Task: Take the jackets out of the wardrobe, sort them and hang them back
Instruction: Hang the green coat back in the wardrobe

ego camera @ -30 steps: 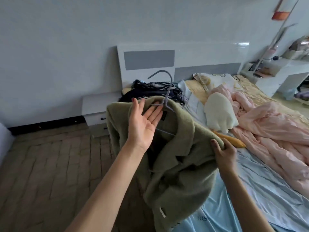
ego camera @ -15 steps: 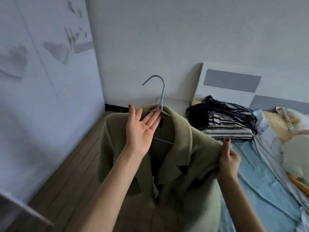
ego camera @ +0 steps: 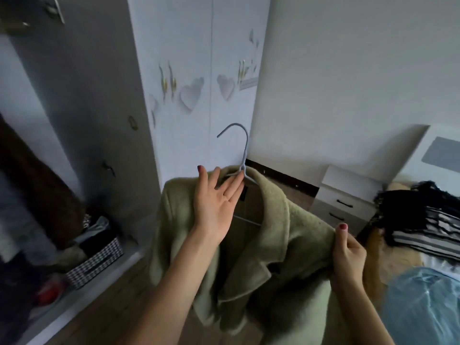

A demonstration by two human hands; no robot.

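Right hand (ego camera: 348, 255): pinches the green jacket (ego camera: 273, 245) at its shoulder.
Left hand (ego camera: 219, 202): fingers straight, carrying the hanger (ego camera: 242, 155) neck — jacket on it.
Wardrobe (ego camera: 74, 120): open, ahead-left — hanging back remains.
Bed pile (ego camera: 420, 220): seemingly still unsorted.

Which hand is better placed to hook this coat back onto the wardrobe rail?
Left. The left hand is open at the neck of the grey hanger carrying the green coat, on the side toward the open wardrobe. The right hand pinches the coat's shoulder, farther away.
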